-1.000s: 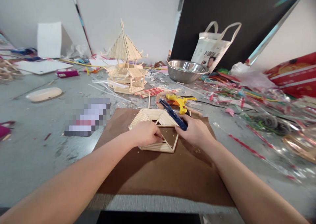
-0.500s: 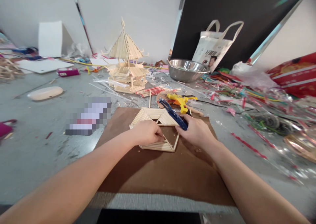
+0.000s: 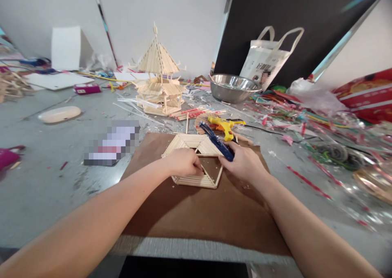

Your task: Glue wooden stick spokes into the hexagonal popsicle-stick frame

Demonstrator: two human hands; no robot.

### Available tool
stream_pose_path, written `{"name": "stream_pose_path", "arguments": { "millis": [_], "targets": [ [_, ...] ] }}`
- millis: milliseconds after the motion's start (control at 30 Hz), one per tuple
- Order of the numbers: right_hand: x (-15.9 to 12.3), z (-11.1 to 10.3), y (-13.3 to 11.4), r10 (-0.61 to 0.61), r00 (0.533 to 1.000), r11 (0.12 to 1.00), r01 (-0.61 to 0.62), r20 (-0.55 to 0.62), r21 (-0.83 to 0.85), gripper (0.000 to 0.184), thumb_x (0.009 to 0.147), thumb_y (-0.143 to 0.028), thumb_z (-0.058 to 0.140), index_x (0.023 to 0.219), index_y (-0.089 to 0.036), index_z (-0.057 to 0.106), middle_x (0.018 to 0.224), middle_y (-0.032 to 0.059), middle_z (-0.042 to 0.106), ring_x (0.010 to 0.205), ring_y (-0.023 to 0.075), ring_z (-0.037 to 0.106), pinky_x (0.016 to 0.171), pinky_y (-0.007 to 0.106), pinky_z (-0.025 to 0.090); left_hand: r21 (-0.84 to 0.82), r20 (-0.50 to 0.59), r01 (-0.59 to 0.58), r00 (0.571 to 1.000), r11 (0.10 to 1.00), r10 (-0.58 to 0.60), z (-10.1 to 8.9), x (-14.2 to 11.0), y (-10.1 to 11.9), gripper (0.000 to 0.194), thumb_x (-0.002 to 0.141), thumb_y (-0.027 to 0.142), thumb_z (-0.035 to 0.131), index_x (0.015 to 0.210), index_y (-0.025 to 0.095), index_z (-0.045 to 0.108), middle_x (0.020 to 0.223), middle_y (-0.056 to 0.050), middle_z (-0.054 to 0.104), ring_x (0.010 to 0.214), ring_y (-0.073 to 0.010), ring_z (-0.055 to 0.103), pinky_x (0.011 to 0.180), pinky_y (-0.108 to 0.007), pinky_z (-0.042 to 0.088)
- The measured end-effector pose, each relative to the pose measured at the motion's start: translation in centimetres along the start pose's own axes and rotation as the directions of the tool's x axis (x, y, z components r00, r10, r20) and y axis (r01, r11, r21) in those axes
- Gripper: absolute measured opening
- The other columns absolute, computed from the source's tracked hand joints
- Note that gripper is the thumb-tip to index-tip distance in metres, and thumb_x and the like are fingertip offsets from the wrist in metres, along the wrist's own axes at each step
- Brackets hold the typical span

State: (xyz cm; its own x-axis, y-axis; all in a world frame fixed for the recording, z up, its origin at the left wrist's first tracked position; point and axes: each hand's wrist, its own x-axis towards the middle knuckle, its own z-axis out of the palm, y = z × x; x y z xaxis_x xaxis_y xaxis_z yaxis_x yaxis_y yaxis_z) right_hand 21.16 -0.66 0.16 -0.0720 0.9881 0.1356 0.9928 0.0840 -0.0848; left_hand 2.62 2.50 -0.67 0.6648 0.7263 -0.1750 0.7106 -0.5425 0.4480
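Hexagonal stick panel (image 3: 196,181): lay flat on the brown mat (image 3: 196,216), towards the mat's far edge and about midway between its sides; a gap showed bare mat between its sticks on the near right side.
Left hand (image 3: 185,162): I had it low over the panel's left and middle part, fingers curled and drawn in together, the tips down beside the slanting stick at the gap; whether I pinched a sliver between them, I cannot tell.
Right hand (image 3: 245,159): I had it closed around the handle end of the blue tool (image 3: 216,142), just right of the panel.
Blue tool: slanted from my grip away to the left, over the panel's far right side; how wide its tip stood, I cannot tell.
Yellow glue gun (image 3: 226,128): lay just beyond the blue tool, by the mat's far edge.
Stick pagoda (image 3: 159,61): stood upright on the tabletop (image 3: 30,180), beyond the mat's far left corner.
Metal bowl (image 3: 232,92): sat towards the tabletop's far edge, right of the pagoda.
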Motion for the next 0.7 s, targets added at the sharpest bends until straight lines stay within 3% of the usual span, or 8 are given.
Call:
{"name": "stream_pose_path", "arguments": {
  "millis": [400, 700],
  "targets": [
    [0.8, -0.7, 1.5, 0.100, 0.993, 0.993, -0.096, -0.064, 0.065, 0.037, 0.070, -0.042, 0.041, 0.099, -0.022, 0.052, 0.080, 0.0042, 0.063, 0.071, 0.0203, 0.057, 0.056, 0.026, 0.037, 0.019, -0.017, 0.017, 1.000, 1.000, -0.017, 0.2, 0.0, -0.1, 0.026, 0.059, 0.043, 0.053, 0.072, 0.027, 0.068, 0.065, 0.000, 0.065, 0.056, -0.0133, 0.052, 0.048, -0.021, 0.029],
    [1.8, -1.3, 3.8, 0.335, 0.940, 0.941, -0.337, -0.056, -0.031, 0.045, 0.069, -0.053, 0.036, 0.100, -0.024, 0.052, 0.079, 0.0078, 0.062, 0.072, 0.0256, 0.058, 0.054, 0.031, 0.038, 0.008, -0.009, 0.005, 1.000, 1.000, -0.005, 0.3, -0.1, 0.0, 0.025, 0.061, 0.042, 0.053, 0.073, 0.026, 0.068, 0.066, 0.001, 0.065, 0.056, -0.0113, 0.052, 0.048, -0.020, 0.029]
  ]
}}
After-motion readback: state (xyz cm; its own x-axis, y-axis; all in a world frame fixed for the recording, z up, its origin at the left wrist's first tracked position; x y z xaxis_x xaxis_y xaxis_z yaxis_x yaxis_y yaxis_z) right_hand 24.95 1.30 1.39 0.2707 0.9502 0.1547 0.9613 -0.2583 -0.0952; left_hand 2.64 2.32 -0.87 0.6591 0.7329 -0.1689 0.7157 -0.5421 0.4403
